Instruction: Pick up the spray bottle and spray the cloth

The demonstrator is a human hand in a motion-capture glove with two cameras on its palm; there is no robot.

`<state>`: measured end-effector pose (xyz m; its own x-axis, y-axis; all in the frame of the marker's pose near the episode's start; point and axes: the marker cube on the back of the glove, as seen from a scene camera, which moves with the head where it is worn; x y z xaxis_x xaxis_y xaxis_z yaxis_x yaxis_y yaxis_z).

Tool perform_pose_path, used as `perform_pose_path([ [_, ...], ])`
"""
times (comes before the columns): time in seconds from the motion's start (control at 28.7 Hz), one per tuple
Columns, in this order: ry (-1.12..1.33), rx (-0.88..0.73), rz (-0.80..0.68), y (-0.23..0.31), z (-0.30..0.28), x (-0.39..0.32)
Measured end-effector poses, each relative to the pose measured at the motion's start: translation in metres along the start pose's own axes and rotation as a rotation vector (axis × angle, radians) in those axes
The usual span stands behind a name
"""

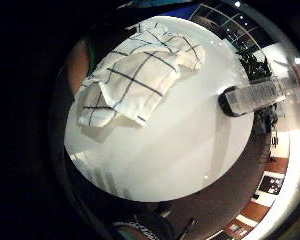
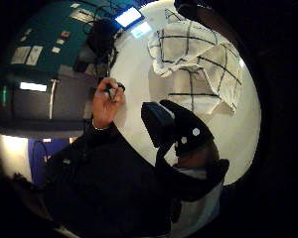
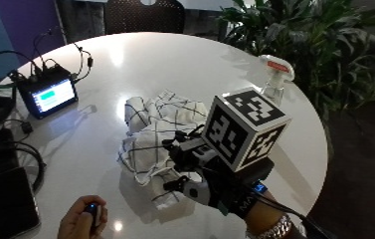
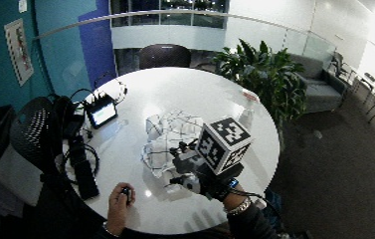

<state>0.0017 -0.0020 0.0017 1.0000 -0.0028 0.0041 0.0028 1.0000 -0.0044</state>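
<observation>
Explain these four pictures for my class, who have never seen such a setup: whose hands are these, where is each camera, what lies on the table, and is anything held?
No machine here: a person sits at a round white table. Their right hand wears a black glove with small cameras on its palm. The two round pictures come from those cameras, looking down at the table; the other two come from a camera outside.

On the table lie a crumpled white checked cloth, a clear spray bottle near the far edge, a small screen and a phone.

The gloved hand hovers beside the cloth and holds nothing yet. The bare hand holds a small dark object.
</observation>
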Motion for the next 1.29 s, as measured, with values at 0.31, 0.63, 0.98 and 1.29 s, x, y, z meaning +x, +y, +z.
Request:
perform_pose_path([
  [0.31, -0.012, -0.005, -0.013, -0.002, 0.005, -0.002],
  [0.63, -0.011, -0.009, -0.013, -0.003, 0.005, -0.002],
  [0.98, 0.008, -0.017, 0.057, -0.002, 0.005, 0.020],
  [1.29, 0.016, 0.092, 0.290, 0.004, -0.015, 0.095],
])
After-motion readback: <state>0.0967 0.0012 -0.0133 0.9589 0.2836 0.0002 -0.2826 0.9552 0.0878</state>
